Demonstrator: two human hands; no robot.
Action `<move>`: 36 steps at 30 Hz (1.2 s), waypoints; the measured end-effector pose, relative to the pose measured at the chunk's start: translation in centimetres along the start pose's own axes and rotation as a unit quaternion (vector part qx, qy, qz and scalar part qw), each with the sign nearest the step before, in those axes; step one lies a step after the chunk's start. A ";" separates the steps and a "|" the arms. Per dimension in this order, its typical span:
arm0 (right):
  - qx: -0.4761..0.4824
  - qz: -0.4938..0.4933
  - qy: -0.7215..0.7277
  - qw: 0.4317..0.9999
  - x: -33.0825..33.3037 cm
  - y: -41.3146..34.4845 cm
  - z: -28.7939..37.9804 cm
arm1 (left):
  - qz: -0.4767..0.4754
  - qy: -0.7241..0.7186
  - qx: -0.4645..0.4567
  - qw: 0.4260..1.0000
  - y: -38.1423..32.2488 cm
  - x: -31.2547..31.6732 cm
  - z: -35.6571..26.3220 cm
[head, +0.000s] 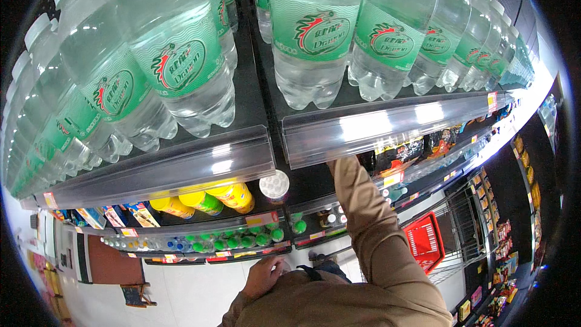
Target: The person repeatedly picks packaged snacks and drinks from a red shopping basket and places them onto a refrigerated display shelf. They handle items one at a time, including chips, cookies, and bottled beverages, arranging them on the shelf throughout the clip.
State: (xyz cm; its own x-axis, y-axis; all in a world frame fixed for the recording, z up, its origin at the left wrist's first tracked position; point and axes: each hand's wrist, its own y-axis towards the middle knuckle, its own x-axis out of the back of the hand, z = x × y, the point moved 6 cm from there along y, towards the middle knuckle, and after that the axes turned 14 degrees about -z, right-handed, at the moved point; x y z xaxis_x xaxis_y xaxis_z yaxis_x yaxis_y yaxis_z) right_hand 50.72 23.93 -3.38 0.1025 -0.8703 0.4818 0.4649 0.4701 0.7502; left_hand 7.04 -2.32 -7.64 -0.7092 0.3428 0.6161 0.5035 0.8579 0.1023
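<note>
My left hand (264, 276) is low at my waist with its fingers curled, beside something clear that I cannot make out. My right forearm in a brown sleeve reaches forward, and my right hand (332, 162) goes in under the top shelf's clear plastic edge strip (358, 131), which hides most of it; what it touches cannot be seen. Just right of it lie black snack packets (404, 152). To its left on the same lower shelf stand a round tub with a whitish lid (274, 184) and yellow-lidded canisters (233, 196).
Large clear plastic bottles with green labels (313, 32) fill the top shelf. Lower down are green-capped bottles (262, 239). A shopping cart (463, 222) with a red basket (424, 241) stands at the right. A wooden stool (136, 295) is on the floor at left.
</note>
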 end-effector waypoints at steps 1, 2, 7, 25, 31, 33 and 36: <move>0.001 -0.003 -0.001 1.000 0.0 0.2 0.2 | -0.007 -0.006 -0.004 1.000 0.1 0.1 -0.2; 0.002 -0.003 0.000 1.000 0.0 0.5 0.3 | -0.015 -0.012 -0.007 1.000 0.1 0.1 -0.4; 0.021 0.032 -0.015 0.999 -2.1 -1.8 2.7 | -0.013 -0.016 0.013 1.000 0.3 0.6 -0.8; 0.200 -0.142 -0.042 0.969 -5.1 -5.1 -2.7 | -0.033 -0.038 0.021 0.999 -1.3 1.2 -0.4; 0.066 0.112 0.011 0.991 -3.5 -5.4 1.3 | -0.034 -0.016 0.005 0.999 -1.4 0.8 -0.2; -0.037 0.167 0.056 0.984 -1.3 -6.6 0.6 | -0.013 -0.026 -0.019 0.999 -0.4 0.2 -1.2; -0.011 0.223 0.001 0.975 6.0 -7.1 7.8 | -0.023 -0.028 -0.049 0.998 -0.1 -0.1 -1.7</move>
State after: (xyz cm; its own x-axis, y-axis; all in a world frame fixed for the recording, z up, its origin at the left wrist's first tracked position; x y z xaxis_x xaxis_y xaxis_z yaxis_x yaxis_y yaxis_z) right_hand 41.19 16.53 -2.30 0.3015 -0.5799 0.7569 0.3917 0.7990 0.4562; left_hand 7.89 -3.10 -6.37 -0.7582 0.3264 0.5644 0.5134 0.8325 0.2081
